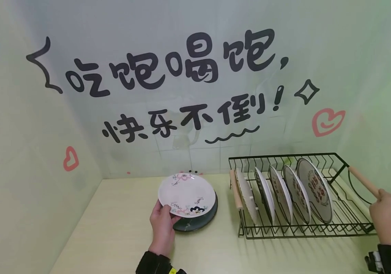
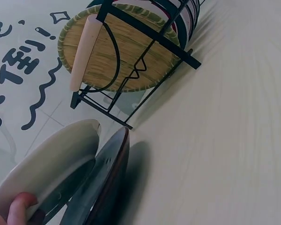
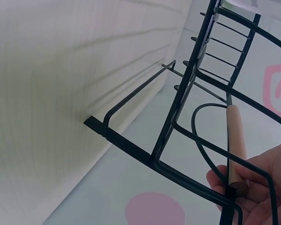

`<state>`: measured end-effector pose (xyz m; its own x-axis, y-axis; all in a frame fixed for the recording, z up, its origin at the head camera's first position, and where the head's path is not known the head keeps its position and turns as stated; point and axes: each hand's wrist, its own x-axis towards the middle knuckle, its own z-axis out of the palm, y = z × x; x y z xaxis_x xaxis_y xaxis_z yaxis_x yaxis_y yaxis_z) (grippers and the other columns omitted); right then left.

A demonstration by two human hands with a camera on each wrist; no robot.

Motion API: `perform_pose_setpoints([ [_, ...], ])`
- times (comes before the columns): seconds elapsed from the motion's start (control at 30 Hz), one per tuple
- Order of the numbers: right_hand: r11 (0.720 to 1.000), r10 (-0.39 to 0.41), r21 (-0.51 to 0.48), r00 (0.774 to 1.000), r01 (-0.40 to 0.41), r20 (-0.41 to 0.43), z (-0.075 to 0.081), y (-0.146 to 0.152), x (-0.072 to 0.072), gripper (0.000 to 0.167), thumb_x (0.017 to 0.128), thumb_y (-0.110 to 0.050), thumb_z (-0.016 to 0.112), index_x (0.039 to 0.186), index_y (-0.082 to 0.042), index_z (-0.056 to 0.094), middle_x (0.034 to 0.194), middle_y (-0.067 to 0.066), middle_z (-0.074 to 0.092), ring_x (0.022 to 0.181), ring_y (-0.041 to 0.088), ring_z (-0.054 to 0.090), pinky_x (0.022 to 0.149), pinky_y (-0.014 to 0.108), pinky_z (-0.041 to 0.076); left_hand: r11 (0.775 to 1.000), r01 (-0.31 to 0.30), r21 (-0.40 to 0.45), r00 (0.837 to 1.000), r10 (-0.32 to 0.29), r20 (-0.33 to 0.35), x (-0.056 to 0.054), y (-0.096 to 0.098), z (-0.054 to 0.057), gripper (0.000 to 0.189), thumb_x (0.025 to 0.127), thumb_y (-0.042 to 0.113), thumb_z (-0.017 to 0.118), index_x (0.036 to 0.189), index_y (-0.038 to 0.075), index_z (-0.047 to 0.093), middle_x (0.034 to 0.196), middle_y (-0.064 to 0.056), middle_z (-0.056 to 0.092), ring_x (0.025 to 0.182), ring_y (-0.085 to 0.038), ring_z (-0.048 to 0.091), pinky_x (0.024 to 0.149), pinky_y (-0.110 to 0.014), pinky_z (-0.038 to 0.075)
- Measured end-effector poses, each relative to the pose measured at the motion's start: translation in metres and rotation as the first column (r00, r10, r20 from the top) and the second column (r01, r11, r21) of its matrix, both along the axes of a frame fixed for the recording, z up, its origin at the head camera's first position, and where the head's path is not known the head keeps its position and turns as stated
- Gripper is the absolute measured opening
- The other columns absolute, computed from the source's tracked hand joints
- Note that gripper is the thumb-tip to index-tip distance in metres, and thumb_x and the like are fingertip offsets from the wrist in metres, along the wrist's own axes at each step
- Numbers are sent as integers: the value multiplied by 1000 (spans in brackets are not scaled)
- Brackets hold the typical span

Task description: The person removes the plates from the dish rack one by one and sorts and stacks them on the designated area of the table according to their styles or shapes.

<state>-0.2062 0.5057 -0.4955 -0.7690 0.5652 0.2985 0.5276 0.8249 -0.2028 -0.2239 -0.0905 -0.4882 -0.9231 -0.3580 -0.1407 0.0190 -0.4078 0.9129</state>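
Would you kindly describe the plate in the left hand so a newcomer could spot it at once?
On the pale table, look left of the black wire rack. There the left hand holds a white plate above a dark plate. Unlike that one, its face is white, with pink and black decorations.

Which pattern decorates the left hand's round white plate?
The plate has pink and black motifs, clearest in head view.

We see black lettering (image 1: 195, 111) beyond the left fingers (image 1: 166, 210), pale tabletop (image 1: 120, 220) beneath, a pinkish heart (image 1: 328, 124) up-left of the right fingers (image 1: 383, 195).
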Motion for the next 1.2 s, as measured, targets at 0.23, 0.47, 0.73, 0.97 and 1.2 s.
perform_pose_setpoints([
  [0.23, 999, 27, -23, 999, -28, -23, 12, -11, 7, 44, 92, 3, 41, 135, 14, 36, 106, 42, 51, 57, 40, 52, 48, 42, 45, 999, -30, -31, 999, 31, 38, 1, -1, -8, 54, 89, -1, 39, 143, 3, 36, 115, -19, 56, 70, -13, 61, 53, -25, 53],
  [0.47, 999, 32, 14, 999, -32, -43, -35, 32, -15, 48, 94, 0, 42, 140, 10, 32, 108, 42, 49, 62, 44, 50, 50, 47, 42, 996, 7, -83, 997, 0, 81, 5, -9, -12, 55, 90, -1, 38, 145, -1, 31, 113, -20, 54, 72, -13, 61, 53, -24, 53],
  [0.73, 997, 23, -73, 999, -25, -39, -6, 7, -5, 46, 94, 2, 40, 137, 14, 33, 113, 43, 48, 74, 50, 52, 54, 47, 45, 923, 153, -354, 983, -105, 150, 7, -22, -8, 56, 93, 0, 38, 146, -6, 22, 132, -33, 46, 83, -19, 63, 58, -28, 56],
  [0.97, 1000, 19, -3, 999, -19, -39, -28, 25, -15, 48, 94, 1, 40, 140, 11, 31, 111, 42, 48, 69, 46, 50, 54, 47, 43, 681, 212, -701, 976, -113, 185, 0, -40, -5, 47, 85, 1, 52, 130, -12, 45, 109, -25, 46, 82, -20, 54, 57, -22, 49],
  [1.2, 995, 13, -102, 998, -19, -54, 42, -42, 18, 45, 91, 5, 41, 133, 17, 36, 108, 44, 48, 66, 47, 53, 42, 39, 41, 492, 250, -834, 968, -119, 221, -5, -52, -15, 21, 79, 2, 60, 99, -4, 62, 81, -10, 48, 78, -21, 46, 58, -25, 37],
])
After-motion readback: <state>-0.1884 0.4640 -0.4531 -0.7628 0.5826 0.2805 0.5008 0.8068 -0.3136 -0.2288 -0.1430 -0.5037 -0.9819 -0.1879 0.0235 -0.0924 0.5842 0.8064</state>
